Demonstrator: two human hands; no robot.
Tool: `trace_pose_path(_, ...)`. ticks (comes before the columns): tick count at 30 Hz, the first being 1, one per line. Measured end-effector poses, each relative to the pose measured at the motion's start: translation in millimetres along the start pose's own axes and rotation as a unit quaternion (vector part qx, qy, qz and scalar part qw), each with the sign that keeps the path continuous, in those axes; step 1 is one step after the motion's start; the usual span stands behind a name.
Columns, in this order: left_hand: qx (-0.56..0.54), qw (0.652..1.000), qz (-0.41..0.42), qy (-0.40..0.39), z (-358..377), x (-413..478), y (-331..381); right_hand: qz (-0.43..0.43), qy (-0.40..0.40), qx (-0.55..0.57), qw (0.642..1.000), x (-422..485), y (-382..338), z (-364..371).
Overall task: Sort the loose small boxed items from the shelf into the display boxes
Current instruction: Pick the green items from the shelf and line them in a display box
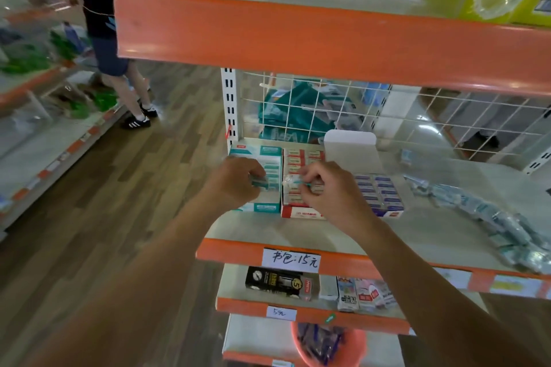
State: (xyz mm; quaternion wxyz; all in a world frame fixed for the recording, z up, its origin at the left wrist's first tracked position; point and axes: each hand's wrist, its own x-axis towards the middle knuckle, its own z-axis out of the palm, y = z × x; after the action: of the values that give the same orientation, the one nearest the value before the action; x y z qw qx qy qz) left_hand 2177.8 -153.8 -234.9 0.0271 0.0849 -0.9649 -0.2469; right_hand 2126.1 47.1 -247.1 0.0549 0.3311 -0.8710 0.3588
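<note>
The left hand (235,180) curls its fingers round a small teal-and-white boxed item (258,182), holding it over the open teal-and-white cardboard display box (264,207) at the left end of the cream middle shelf (328,231). Just beside it, the right hand (326,188) pinches a small white-and-teal boxed item (290,185) between thumb and fingertips, above the seam between that box and the red-and-white cardboard display box (301,212) next to it. Both hands hide much of the rows packed inside. A purple-and-white display box (383,197) stands to the right of the red one, its near left corner covered by the right wrist, and a blank white upright card (349,143) rises behind. Farther right, a loose heap of pale blue-grey small packets (492,219) trails along the shelf toward its front edge. The broad orange edge of the upper shelf (298,39) spans the view above, with a white wire grid panel (447,116) at the back. A handwritten white price label (290,259) sits on the orange front lip, and another person (107,24) stands in the aisle to the left.
</note>
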Motion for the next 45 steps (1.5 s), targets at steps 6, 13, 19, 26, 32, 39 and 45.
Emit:
trace_pose_path(6, 0.091, 0.996, 0.023, -0.006, -1, 1, -20, 0.005, -0.068, -0.014, 0.998, 14, -9, 30)
trace_pose_path(13, 0.146, 0.988, 0.028, -0.032, 6, 9, -31, 0.007, -0.128, -0.088, 0.988, 32, -15, 41)
trace_pose_path(19, 0.167, 0.984, 0.037, -0.045, 7, 16, -36, 0.023, -0.176, -0.13, 0.975, 42, -23, 48)
trace_pose_path(26, 0.139, 0.989, 0.027, -0.046, 11, 18, -41, 0.012, -0.215, -0.236, 0.948, 52, -26, 57)
trace_pose_path(32, 0.112, 0.993, 0.011, -0.033, 14, 18, -42, -0.004, -0.201, -0.25, 0.947, 55, -26, 60)
trace_pose_path(39, 0.151, 0.987, 0.034, -0.042, 14, 18, -43, -0.001, -0.187, -0.266, 0.946, 58, -28, 66)
trace_pose_path(45, 0.165, 0.985, 0.045, -0.032, 9, 17, -35, 0.011, -0.181, -0.231, 0.956, 53, -25, 59)
